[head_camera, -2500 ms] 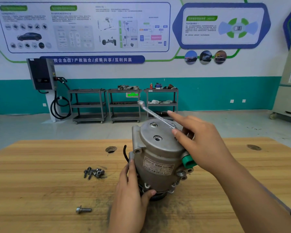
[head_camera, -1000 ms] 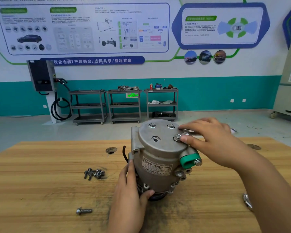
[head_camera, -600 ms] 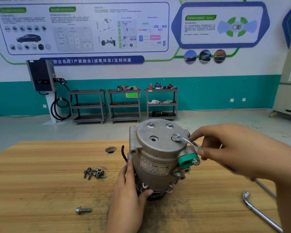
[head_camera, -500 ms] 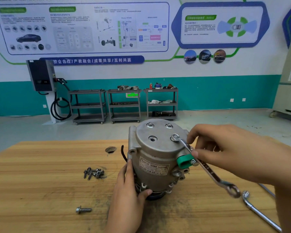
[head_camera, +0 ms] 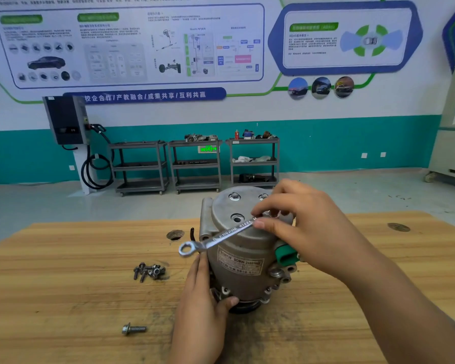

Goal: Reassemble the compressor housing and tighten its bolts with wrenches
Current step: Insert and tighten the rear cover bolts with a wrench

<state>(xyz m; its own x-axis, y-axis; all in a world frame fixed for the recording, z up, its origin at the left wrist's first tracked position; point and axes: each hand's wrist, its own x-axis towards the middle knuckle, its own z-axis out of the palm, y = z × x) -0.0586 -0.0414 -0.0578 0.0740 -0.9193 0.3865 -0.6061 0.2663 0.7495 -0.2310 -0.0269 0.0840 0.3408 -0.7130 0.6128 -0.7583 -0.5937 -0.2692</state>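
The grey metal compressor (head_camera: 242, 261) stands upright on the wooden table (head_camera: 63, 298), its round end cover facing up with bolt heads (head_camera: 234, 197) set in it. My right hand (head_camera: 307, 224) pinches a silver combination wrench (head_camera: 218, 237) lying across the cover; the wrench's far end is hidden under my fingers at a bolt, and its ring end sticks out to the left. My left hand (head_camera: 202, 306) grips the lower left side of the compressor body. A green plug (head_camera: 286, 254) sits on the compressor's right side.
A small heap of loose bolts (head_camera: 149, 271) lies left of the compressor, and a single bolt (head_camera: 134, 329) lies nearer the front edge. The tabletop has round holes (head_camera: 175, 234) behind the compressor and at the far right (head_camera: 398, 227). Grey shelf carts (head_camera: 195, 164) stand by the wall.
The wrench has swung clockwise about the bolt, its free end going from the right front to the left of the compressor. My left hand has stayed on the compressor body.
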